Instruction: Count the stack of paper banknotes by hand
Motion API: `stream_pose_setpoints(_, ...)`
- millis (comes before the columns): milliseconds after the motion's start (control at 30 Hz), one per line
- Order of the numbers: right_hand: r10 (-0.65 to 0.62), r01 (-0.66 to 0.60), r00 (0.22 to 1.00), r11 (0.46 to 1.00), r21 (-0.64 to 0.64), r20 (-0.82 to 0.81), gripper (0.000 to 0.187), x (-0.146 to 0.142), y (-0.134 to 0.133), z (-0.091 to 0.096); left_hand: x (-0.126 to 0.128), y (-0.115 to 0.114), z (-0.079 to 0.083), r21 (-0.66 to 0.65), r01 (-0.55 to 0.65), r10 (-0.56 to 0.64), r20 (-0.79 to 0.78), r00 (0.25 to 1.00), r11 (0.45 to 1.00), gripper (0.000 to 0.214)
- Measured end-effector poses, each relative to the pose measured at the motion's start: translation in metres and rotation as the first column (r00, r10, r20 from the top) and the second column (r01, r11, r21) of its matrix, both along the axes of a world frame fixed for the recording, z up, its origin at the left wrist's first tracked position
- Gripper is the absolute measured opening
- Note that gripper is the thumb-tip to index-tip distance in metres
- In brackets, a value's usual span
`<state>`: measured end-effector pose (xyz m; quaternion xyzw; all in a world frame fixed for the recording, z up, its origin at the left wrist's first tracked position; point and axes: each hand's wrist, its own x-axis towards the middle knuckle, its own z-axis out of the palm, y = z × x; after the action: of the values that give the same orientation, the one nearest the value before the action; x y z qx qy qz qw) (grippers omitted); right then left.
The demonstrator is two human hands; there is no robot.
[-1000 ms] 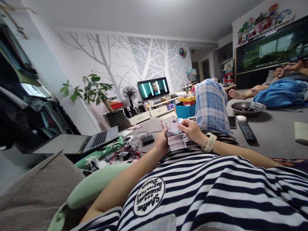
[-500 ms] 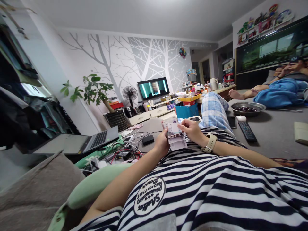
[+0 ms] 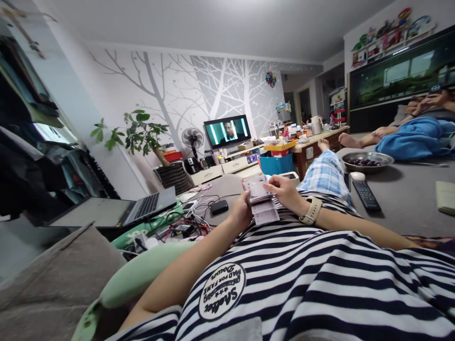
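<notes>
A stack of pale purple-grey banknotes (image 3: 266, 212) is held above my striped shirt (image 3: 284, 265). My left hand (image 3: 241, 210) is closed around the stack's left side, thumb on top. Several notes hang fanned down toward my belly. From the right, my right hand (image 3: 285, 192) pinches the edge of the upper note with thumb and forefinger; a pale-strapped watch (image 3: 312, 210) is on that wrist. Just behind the right hand lies a phone (image 3: 289, 176), partly hidden. How many notes there are I cannot tell.
Left of me are an open laptop (image 3: 142, 206), tangled cables and a black box (image 3: 219, 207). On the right lie a remote (image 3: 367, 195), a white mouse (image 3: 357, 176) and a metal bowl (image 3: 386, 163) of dark round fruit. Another person's bare feet (image 3: 350, 140) rest beyond the bowl.
My plaid-covered knee has lowered and shifted right, so a bare foot now shows beside the table. Both hands keep hold of the banknotes, slightly shifted; the upper note is tilted a little differently.
</notes>
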<state>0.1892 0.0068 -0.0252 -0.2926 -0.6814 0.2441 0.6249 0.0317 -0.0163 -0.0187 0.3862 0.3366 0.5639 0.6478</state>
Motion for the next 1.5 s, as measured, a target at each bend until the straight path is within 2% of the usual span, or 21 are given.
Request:
stream_pose_setpoints(333,0.108,-0.108,0.994,0.992,-0.071,-0.008,0.037,-0.005,0.0,0.015,-0.009,-0.005,0.006,-0.027,0.012,-0.012,-0.018,1.0,1.0,0.033)
stream_pose_setpoints(633,0.11,-0.113,0.993,0.99,-0.082,-0.036,0.041,-0.003,-0.002,0.015,-0.003,-0.006,0.008,0.048,0.025,-0.027,0.041,0.999,0.999,0.033)
stream_pose_setpoints(900,0.125,-0.129,0.991,0.988,-0.083,-0.055,0.045,-0.002,0.002,0.016,0.007,-0.01,0.015,0.063,-0.079,0.075,0.067,0.995,0.995,0.032)
stream_pose_setpoints(1100,0.115,-0.116,0.992,0.993,-0.034,-0.046,0.039,0.003,0.004,0.016,0.012,-0.007,0.021,0.032,-0.109,0.108,0.041,0.993,0.993,0.033)
stream_pose_setpoints(1300,0.07,-0.068,0.997,0.997,0.038,-0.044,0.036,0.006,-0.011,0.024,0.014,-0.022,0.031,0.06,-0.02,0.019,0.021,1.0,0.998,0.031)
stream_pose_setpoints(1500,0.102,-0.099,0.994,0.992,0.078,-0.043,0.033,-0.004,-0.021,0.02,0.009,-0.024,0.025,0.095,-0.032,0.027,0.056,0.998,0.995,0.027)
